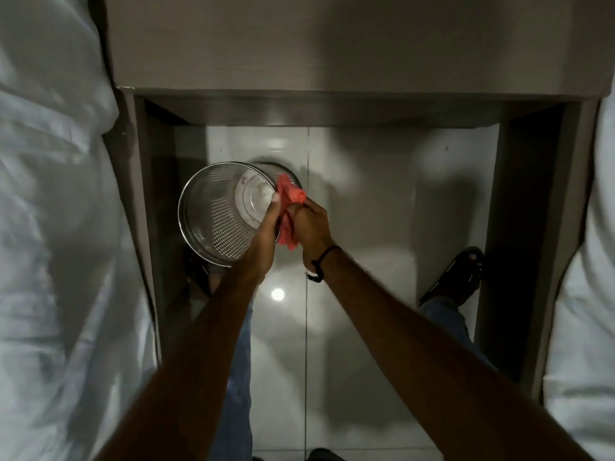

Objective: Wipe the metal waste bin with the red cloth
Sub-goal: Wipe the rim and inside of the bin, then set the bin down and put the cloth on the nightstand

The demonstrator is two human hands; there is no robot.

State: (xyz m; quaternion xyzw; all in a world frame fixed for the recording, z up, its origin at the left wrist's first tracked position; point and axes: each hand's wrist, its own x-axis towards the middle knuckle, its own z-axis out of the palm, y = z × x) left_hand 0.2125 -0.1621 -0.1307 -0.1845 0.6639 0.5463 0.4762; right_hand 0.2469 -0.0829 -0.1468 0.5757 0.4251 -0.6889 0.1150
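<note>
Forearms (382, 327) over glossy grey tiled floor (359, 201), white bedding (50, 227) either side

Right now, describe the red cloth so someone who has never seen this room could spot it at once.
Start at the glossy tiled floor between the two white beds, below the grey nightstand. There the left hand tilts a perforated metal waste bin. The red cloth is bunched in the right hand against the bin's outer wall, the only bright colour in sight.

A bedroom: white-sheeted beds (50, 227) flank a bedside table (332, 44).
</note>
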